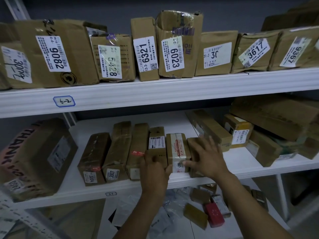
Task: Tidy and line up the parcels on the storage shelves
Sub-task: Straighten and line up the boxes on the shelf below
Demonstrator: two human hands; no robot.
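Currently the step in hand is closing up the front row on the lower white metal shelf (pixel 259 168). Landmark: the small brown cardboard carton tagged 1205 (pixel 177 149), at the shelf's front edge.

- The left hand (pixel 155 168) is curled over the front end of the narrow brown carton with a barcode label (pixel 156 140), which touches the landmark's left side.
- The right hand (pixel 205 157) lies flat, fingers spread, on the plain brown carton (pixel 192 144) touching the landmark's right side. It grips nothing, and its thumb rests at the 1205 tag.

Next move, as judged: press these three together and bring their fronts flush with the three long taped brown cartons (pixel 117 152) left of the landmark.

Obstructions:

- Right of the landmark, the long skewed brown carton (pixel 208 130) and loose parcels beyond it limit sideways room.
- Far left of the landmark stands the large brown carton printed THANK YOU (pixel 39 157).
- Below the landmark, a red box (pixel 214 215) and small parcels lie on the floor
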